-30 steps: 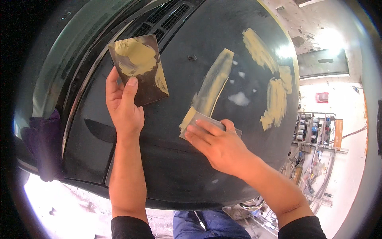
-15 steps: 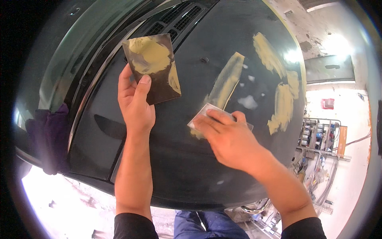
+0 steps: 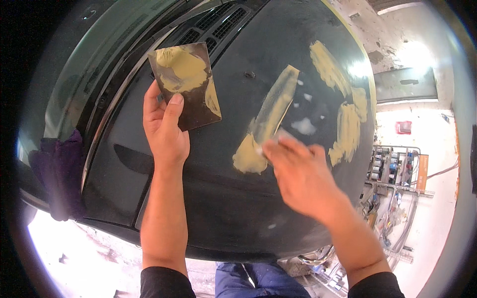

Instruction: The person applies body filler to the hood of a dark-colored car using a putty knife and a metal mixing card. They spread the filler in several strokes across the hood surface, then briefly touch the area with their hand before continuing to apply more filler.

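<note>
No readable text, no legible labels, 0 numbers

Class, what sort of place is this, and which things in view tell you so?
Probably a vehicle body workshop: a dark hood bears patches of yellowish paste, the left hand holds a paste-smeared plate, and a cluttered rack stands beyond the hood.

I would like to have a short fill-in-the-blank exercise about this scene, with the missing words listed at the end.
1. The left hand holds a dark, flat rectangular plate whose smeared paste is ____ in colour.
2. Of that hand's digits, the ____ lies across the plate's paste-bearing face.
3. The right hand, with a thin, pale spreader, is to the ____ of the plate.
4. A crumpled, dark purple cloth hangs near the picture's ____ side.

Missing words: yellow; thumb; right; left.
</note>
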`<state>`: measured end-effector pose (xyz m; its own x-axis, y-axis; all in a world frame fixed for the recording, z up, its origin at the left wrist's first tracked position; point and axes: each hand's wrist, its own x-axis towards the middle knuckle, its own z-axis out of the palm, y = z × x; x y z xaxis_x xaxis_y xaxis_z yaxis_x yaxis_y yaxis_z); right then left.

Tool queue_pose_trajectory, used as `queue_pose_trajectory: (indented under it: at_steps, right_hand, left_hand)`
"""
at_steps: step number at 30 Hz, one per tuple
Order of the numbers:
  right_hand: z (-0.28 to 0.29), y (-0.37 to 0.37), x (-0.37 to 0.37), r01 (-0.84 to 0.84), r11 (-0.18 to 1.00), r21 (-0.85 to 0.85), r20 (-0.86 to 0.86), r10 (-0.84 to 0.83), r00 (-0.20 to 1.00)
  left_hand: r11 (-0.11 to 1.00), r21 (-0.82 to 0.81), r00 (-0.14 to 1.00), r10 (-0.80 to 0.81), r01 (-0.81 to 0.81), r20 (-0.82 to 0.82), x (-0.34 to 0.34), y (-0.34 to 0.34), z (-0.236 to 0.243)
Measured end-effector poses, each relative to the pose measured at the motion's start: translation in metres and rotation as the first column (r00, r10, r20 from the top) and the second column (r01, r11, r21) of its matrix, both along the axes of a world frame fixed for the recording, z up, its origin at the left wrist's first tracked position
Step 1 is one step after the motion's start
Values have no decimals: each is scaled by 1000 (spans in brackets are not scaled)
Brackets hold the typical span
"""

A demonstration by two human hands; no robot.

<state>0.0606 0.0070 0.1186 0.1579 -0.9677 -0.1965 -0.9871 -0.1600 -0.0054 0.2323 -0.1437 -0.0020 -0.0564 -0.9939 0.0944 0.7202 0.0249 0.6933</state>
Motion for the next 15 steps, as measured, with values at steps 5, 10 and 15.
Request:
queue_pose_trajectory:
  at_steps: [5, 10, 15]
  right_hand:
    - [-8, -40, -8, -66, 998, 12, 46, 65, 997]
    - [-13, -7, 21, 38, 981, 191, -3, -38, 999]
    - [-18, 38, 37, 73, 981, 178, -29, -69, 997]
  left_hand:
    - [1000, 0, 1000, 8, -8, 18, -1, 0, -1]
    - [1000, -6, 1000, -20, 20, -7, 0, 1, 4]
    - [1000, 21, 1000, 6, -6, 12, 2, 0, -1]
